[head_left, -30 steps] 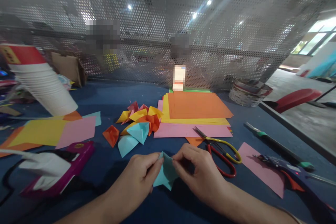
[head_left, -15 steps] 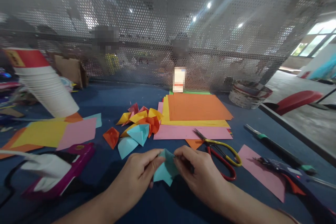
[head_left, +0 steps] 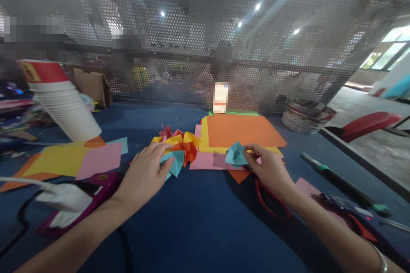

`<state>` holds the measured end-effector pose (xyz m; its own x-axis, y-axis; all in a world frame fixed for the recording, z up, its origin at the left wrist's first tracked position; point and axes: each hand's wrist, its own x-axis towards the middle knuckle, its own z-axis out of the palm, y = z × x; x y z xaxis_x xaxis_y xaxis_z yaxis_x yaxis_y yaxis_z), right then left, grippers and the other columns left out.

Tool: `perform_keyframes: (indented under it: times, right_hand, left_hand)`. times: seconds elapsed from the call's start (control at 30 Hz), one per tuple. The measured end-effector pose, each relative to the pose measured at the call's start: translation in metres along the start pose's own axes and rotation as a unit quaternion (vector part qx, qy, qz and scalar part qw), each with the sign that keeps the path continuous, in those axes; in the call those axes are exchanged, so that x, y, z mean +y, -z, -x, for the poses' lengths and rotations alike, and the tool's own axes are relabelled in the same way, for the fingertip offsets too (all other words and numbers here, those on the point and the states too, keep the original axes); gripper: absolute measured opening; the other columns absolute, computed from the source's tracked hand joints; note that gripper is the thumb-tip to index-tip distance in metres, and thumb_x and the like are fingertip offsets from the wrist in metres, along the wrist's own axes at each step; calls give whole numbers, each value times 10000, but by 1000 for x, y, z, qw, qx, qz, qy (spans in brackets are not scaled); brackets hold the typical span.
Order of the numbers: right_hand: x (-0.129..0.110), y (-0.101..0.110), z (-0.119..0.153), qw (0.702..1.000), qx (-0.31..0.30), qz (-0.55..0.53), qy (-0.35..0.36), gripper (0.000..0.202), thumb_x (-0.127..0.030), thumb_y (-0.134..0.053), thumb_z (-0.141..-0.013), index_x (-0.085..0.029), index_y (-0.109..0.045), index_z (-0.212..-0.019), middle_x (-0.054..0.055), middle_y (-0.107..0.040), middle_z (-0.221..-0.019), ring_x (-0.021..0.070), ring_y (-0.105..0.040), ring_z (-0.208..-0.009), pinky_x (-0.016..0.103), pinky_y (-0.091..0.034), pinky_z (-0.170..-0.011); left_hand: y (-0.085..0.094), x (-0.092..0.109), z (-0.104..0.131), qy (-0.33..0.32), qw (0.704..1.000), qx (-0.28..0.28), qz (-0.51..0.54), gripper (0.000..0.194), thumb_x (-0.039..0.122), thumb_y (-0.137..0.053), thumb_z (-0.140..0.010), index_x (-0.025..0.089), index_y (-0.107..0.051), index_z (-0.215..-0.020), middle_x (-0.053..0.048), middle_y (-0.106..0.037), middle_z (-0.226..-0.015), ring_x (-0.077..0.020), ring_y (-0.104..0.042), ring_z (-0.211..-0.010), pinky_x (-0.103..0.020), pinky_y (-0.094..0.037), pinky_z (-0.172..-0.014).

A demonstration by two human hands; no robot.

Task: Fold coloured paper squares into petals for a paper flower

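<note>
My right hand (head_left: pixel 267 164) pinches a light-blue folded paper piece (head_left: pixel 236 152) at its right edge, above the pink sheet (head_left: pixel 209 162). My left hand (head_left: pixel 145 175) is over the left side of a pile of folded paper pieces. Its fingers are apart, with the thumb against another light-blue folded piece (head_left: pixel 177 163). Orange (head_left: pixel 189 153), yellow (head_left: pixel 191 138) and red (head_left: pixel 165 132) folded pieces lie close beyond it. Scissors with a red handle loop (head_left: pixel 269 204) lie partly hidden under my right hand and forearm.
Orange paper sheets (head_left: pixel 245 131) are stacked at the back. To the left stand white paper cups (head_left: pixel 67 108) near a purple power strip (head_left: pixel 105 183). On the right lie a green-and-black tool (head_left: pixel 346 185), a dark-blue tool (head_left: pixel 349 207) and a woven basket (head_left: pixel 306 117).
Both hands were together on a light-blue paper piece. The right hand has carried it right and away from me, while the left has let go and moved left to the pile.
</note>
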<state>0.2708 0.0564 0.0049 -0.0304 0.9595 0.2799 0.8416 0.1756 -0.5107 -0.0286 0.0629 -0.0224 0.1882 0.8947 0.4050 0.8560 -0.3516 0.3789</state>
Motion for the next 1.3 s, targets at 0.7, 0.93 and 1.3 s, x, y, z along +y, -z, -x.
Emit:
perform_keyframes:
  times: [0.7,0.93,1.3]
  right_hand:
    - [-49,-11,46,966,-127,-219,58,265,-395,-464,-944,-232,-554,-1132,39,-629,-949,186,-587,-886,317,-456,-795]
    - [-65,-28,68,826,-310,-468,-57,381,-429,-582,-874,-206,-477,-1165,-19,-545,-836,110,-503,-713,213,-411,-623]
    - [-61,-24,53,870,-211,-435,-96,109,-274,-599,-824,-166,-594,-840,-31,-509,-663,101,-450,-595,210,-369,-557]
  left_hand:
    - [12,41,21,29,988,30,150,126,286,-520,-886,247,-615,-960,-7,-673,-921,-193,-620,-875,-317,-453,-801]
    - [3,63,41,-71,971,7,228,110,179,-517,-892,242,-589,-947,3,-632,-860,-171,-579,-859,-311,-431,-805]
    - [10,40,23,-43,997,-34,-55,201,286,-431,-944,185,-564,-1057,-82,-599,-1114,-250,-555,-1058,-375,-444,-903]
